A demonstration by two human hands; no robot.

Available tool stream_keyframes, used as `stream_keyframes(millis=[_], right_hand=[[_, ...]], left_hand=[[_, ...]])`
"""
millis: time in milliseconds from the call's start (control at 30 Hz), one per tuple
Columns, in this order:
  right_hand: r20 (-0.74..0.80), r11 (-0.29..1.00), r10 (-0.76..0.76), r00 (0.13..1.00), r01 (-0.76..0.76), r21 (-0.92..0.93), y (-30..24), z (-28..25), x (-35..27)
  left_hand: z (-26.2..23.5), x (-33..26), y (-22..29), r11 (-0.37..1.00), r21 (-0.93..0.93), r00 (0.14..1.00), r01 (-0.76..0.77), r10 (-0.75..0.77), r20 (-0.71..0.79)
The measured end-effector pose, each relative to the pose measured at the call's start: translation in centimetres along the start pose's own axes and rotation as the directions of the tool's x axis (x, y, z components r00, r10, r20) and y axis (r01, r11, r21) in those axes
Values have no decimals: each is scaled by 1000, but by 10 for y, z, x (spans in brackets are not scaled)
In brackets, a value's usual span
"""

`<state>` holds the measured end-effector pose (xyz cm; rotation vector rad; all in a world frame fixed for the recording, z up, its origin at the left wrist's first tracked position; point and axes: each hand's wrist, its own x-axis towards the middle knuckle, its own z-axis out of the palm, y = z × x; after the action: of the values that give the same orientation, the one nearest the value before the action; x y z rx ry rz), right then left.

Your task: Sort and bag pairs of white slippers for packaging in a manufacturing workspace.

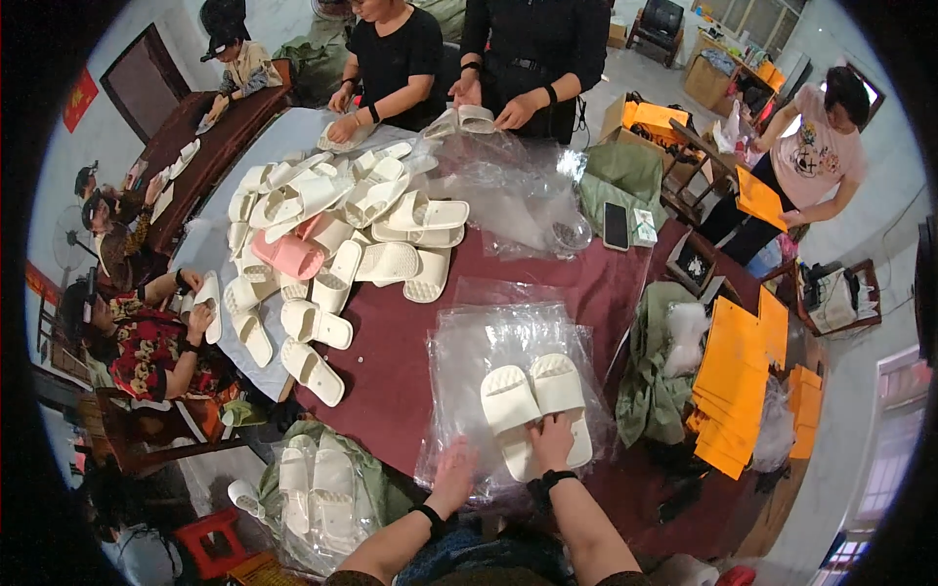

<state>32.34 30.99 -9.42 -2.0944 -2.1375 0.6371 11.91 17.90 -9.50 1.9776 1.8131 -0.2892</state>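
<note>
Two white slippers (535, 402) lie side by side, soles down, on a stack of clear plastic bags (469, 344) at the near edge of the dark red table (391, 381). My right hand (552, 439) rests on the heel ends of the pair, fingers spread over them. To its left, my left hand (454, 476) lies flat on the near part of the plastic bags and holds nothing. Both wrists wear black bands.
A big heap of white slippers with one pink pair (332, 230) covers the table's far left. More clear bags (508, 186), a phone (616, 226) and green cloth (653, 371) lie right. Orange envelopes (738, 381) are stacked right. Several other people work around the table. Bagged slippers (318, 493) sit lower left.
</note>
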Motion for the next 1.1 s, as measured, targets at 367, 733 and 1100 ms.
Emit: stream_keyframes(millis=[367, 733, 1100], right_hand=[[-363, 839, 91, 927, 125, 529, 40, -32, 4], [-235, 607, 149, 960, 99, 789, 83, -126, -99], [62, 839, -493, 868, 456, 296, 38, -137, -125]], left_hand=[[-10, 5, 25, 929, -278, 969, -245, 226, -97], [21, 46, 14, 974, -223, 970, 39, -90, -225], [-9, 63, 19, 951, -308, 959, -35, -55, -278]])
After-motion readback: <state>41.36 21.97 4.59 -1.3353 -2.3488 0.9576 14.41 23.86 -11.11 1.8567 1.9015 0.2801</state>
